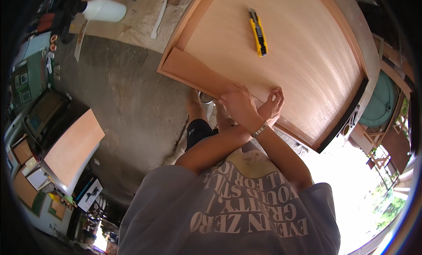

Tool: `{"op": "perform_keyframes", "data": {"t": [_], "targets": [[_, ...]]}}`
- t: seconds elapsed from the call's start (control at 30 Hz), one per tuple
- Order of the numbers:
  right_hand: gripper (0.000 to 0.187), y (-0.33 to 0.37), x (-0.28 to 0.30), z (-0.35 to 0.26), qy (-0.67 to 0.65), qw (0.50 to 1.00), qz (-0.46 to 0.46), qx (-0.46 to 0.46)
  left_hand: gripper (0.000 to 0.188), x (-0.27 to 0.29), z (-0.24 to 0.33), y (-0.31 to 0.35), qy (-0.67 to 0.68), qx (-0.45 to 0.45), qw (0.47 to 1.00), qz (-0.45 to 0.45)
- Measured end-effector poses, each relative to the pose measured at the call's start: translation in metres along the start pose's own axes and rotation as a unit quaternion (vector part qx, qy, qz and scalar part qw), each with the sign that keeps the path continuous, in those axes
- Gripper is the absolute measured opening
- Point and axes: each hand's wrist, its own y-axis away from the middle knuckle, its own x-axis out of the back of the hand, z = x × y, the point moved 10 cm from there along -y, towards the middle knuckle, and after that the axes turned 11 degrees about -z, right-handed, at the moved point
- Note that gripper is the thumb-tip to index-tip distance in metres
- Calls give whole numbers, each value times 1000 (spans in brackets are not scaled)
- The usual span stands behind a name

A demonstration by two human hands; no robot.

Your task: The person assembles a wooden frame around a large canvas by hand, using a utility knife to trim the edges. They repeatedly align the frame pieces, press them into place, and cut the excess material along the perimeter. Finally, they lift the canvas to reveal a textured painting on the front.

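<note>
A large shallow wooden panel (281, 48) with a raised rim lies before me. My forearms cross at its near edge, the right over the left. My right hand (239, 103), below a wristwatch (260, 130), rests on the near rim with its fingers stretched along the wood. Just to its right is my left hand (273, 104), fingers bent and thumb curled toward them; anything between them is too small to make out. A flat reddish-brown wood strip (189, 68) lies inside the near left corner. Farther in, a yellow and black utility knife (258, 33) lies on the panel, touched by neither hand.
A whitish plastic bottle (104, 10) and a thin pale strip (160, 18) lie on a board at the far left. A black strip (343, 116) edges the panel's right side. Beyond it is a round green object (379, 99). Concrete floor (118, 88) spreads to the left.
</note>
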Motion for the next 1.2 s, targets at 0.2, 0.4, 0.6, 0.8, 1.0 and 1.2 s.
{"op": "perform_keyframes", "data": {"t": [0.2, 0.4, 0.6, 0.8, 1.0, 1.2], "targets": [[15, -87, -2, -83, -49, 998, 38, 30, 98, -1, 0, 12, -2, 12, 1000, 29], [14, -130, 2, -134, -49, 992, 103, 50, 96, -1, -5, 12, -2, 10, 999, 42], [24, -80, -3, -95, 51, 998, 40, -24, 94, 0, -9, 9, 2, 3, 999, 50], [20, -107, -13, -113, 13, 996, 88, -22, 92, -1, -2, 0, -3, 25, 996, 81], [18, -127, -8, -130, 16, 994, 101, 24, 91, -1, -10, 4, 4, -5, 999, 47], [17, -98, -8, -109, 58, 995, 72, -32, 89, 1, -8, 2, 11, -7, 999, 52]]}}
